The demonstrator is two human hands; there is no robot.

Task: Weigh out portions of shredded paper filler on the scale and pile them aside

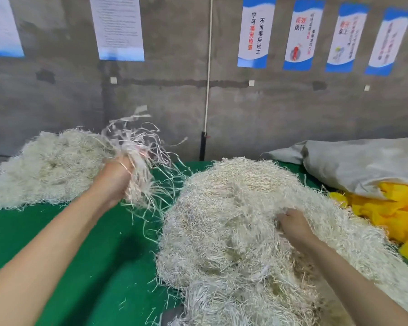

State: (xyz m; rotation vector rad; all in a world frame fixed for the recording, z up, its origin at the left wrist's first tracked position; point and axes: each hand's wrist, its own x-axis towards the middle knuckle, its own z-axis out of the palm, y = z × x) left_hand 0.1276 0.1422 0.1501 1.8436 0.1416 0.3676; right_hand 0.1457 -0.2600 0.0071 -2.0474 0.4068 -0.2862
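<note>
A large heap of white shredded paper [233, 220] fills the middle and right of the green table [80, 243]. My right hand [292, 225] is dug into its top, fingers curled into the strands. My left hand [117, 181] is raised over the table and grips a loose bunch of shredded paper [137, 151], blurred, with strands trailing down to the right. A second, flatter pile of shredded paper [45, 168] lies at the back left, just behind my left hand. No scale is in view.
A grey sack [363, 165] lies at the back right, with yellow material [398, 215] beside the big heap. A concrete wall with posters and a hanging white cord [207, 90] closes off the back of the table.
</note>
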